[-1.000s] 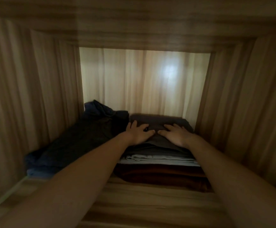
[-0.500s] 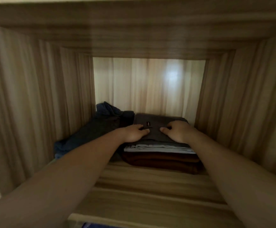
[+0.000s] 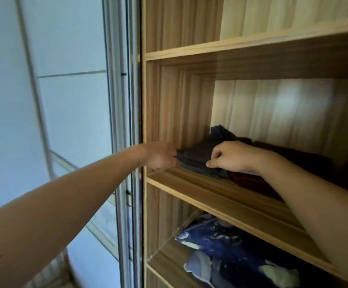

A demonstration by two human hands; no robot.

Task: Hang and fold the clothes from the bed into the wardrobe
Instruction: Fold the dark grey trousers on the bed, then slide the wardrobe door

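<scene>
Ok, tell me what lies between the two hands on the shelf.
In the head view, the dark folded garment fills the gap between the left hand and the right hand. Each hand grips one end of it, on the wooden shelf.

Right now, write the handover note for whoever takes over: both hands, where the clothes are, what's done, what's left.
Left hand: pinches the left end of the dark grey pile.
Right hand: fingers curled, gripping the same pile's right end.
Clothes: the grey pile lies on the middle shelf, and a maroon stack sits to its right, partly hidden by the right forearm. Blue patterned fabric lies on the shelf below.
Done: folded clothes are on the shelf.
Left: settle the grey pile and let go. The bed and rail are out of view, so I cannot tell what else remains.
</scene>
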